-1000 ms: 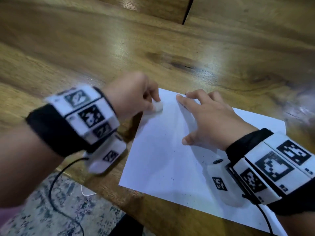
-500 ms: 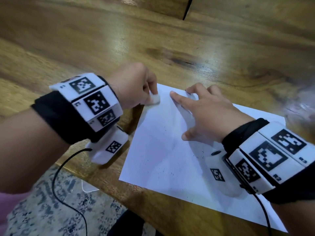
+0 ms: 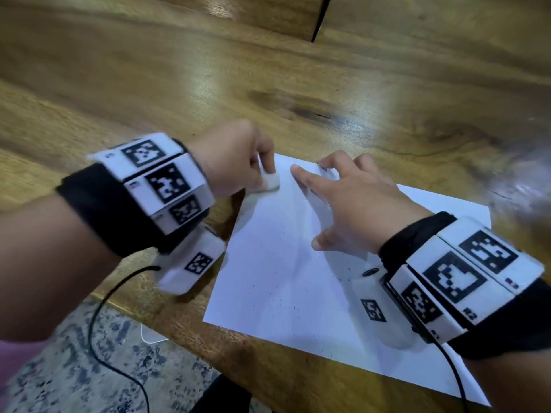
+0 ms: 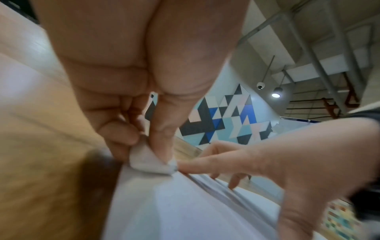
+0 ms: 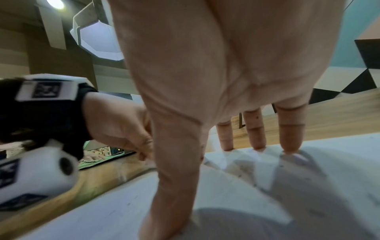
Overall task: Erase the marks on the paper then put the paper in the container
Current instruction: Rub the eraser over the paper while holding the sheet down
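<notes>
- Paper (image 3: 286,263) lies flat on the wooden tabletop (image 3: 298,84), its near edge running just beside the tabletop's front edge and its far left corner under the two hands.
- Beyond the sheet the tabletop stretches away bare to a dark seam (image 3: 320,19) at the far side.
- Left hand (image 3: 235,158) has its fingers curled, pinching a small white eraser (image 3: 269,183) whose lower face sits on the paper's far left corner.
- Right hand (image 3: 354,204) is spread, its fingertips (image 5: 290,146) and thumb pressing the paper flat just beside the eraser.
- The sheet ripples into creases (image 4: 216,183) between the eraser and the right forefinger.
- Small dark specks (image 3: 277,302) are scattered over the near half of the paper.
- A patterned rug (image 3: 74,368) and a black cable (image 3: 98,323) show below the tabletop's front edge.
- The paper's near right corner is hidden behind the right wrist band; whether pencil marks remain under the hands cannot be told, and the top right of the head view is smeared.
</notes>
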The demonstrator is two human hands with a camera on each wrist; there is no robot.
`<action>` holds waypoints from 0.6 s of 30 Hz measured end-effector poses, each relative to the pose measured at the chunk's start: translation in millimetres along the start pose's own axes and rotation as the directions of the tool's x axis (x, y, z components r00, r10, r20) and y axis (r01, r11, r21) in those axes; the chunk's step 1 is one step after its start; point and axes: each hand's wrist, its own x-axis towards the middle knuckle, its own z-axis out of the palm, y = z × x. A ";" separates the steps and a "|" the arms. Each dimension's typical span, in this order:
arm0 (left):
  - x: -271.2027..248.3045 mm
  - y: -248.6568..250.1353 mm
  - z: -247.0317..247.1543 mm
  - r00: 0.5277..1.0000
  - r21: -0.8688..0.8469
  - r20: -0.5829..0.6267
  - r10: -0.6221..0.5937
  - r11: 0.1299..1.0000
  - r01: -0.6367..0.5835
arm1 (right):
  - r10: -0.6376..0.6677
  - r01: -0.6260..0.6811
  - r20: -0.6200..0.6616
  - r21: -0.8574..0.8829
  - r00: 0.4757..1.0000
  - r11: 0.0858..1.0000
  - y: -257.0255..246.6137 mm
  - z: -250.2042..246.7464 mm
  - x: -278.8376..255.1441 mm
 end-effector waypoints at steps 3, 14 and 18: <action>17.1 10.6 2.4 0.996 -0.005 -0.091 -0.003 1.000 0.002 | 0.004 -0.004 -0.002 -0.002 1.000 1.000 -0.4 -0.3 0.2; -39.3 -5.3 22.0 0.993 0.064 -0.014 0.117 0.991 -0.116 | -0.008 0.008 -0.001 0.011 1.000 1.000 1.5 0.7 0.3; -90.0 -9.3 33.2 0.977 0.025 0.197 0.079 0.996 -0.086 | -0.019 0.020 -0.014 0.036 1.000 0.999 2.6 1.6 -0.1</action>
